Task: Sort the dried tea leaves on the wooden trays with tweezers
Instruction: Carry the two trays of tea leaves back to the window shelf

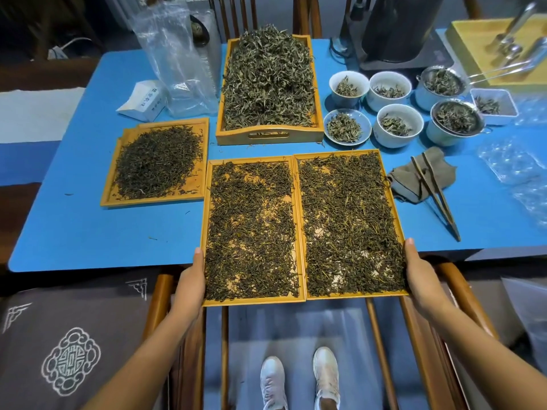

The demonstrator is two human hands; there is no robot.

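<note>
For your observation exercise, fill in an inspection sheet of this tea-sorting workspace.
Surface: blue table, stray leaves.
Job's things: two near trays side by side overhanging the edge; small tray; heaped handled tray; tweezers on grey cloth, unheld.
Clutter: tea-filled cups, plastic bags, white box.
Hands: left hand and right hand hold the trays' outer edges.
Cables: white cable, far left.
Surroundings: wooden chairs, cushion.

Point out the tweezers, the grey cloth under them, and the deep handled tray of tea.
tweezers (435, 193): head view, middle of the two arms.
grey cloth (408, 180): head view, bare fold left of the tweezers.
deep handled tray (268, 137): head view, front wall near the handle slot.
</note>
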